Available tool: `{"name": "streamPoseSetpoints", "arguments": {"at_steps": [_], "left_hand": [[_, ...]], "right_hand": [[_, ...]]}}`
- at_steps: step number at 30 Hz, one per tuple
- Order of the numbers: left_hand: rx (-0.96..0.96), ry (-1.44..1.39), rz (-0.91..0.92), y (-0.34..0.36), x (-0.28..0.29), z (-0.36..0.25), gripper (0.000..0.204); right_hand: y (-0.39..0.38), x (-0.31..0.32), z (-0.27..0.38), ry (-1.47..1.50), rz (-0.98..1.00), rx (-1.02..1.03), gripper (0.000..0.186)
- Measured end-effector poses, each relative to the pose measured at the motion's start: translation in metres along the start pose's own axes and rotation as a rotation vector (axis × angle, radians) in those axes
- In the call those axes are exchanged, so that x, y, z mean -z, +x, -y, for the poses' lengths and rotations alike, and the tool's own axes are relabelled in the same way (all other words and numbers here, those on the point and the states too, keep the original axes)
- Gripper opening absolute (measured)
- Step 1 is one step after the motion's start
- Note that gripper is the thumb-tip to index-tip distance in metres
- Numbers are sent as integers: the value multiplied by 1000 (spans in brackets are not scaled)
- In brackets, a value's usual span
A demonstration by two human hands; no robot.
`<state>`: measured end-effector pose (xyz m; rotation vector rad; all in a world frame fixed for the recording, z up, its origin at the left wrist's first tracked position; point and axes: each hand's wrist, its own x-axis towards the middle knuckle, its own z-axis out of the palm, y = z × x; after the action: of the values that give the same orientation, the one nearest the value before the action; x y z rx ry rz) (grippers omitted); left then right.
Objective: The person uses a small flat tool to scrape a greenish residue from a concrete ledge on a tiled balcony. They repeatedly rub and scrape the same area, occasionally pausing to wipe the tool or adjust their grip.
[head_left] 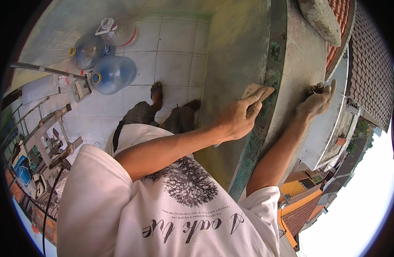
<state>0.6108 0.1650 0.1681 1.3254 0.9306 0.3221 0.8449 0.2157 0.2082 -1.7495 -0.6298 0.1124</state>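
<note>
My left hand reaches across to the right, closed on a flat, tan, straight-edged piece. Whether it is wood or folded sandpaper I cannot make out. The piece lies against the worn edge strip of the wall, where green and dark patches of old paint show. Farther right, my right hand is by the outer side of the grey wall top. Some of its fingers stretch out and others curl; a small dark shape by the curled ones is unclear.
Large blue water bottles and a clear container stand on white tiles. A stone-like lump sits on the wall top. At left are a metal frame and piled clutter. Tiled roofs lie beyond the wall.
</note>
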Motion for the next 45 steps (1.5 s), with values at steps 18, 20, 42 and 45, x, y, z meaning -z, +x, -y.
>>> {"name": "streamPoseSetpoints", "arguments": {"at_steps": [18, 20, 42, 45], "left_hand": [[76, 655, 978, -57, 67, 20, 52], [105, 687, 769, -59, 90, 24, 55], [362, 941, 752, 34, 447, 336, 67], [442, 1220, 591, 35, 483, 365, 67]], "right_hand": [[-9, 15, 2, 116, -46, -100, 48], [-29, 25, 13, 316, -81, -234, 49], [-627, -14, -15, -505, -292, -674, 44], [-668, -3, -7, -493, -397, -791, 46]]}}
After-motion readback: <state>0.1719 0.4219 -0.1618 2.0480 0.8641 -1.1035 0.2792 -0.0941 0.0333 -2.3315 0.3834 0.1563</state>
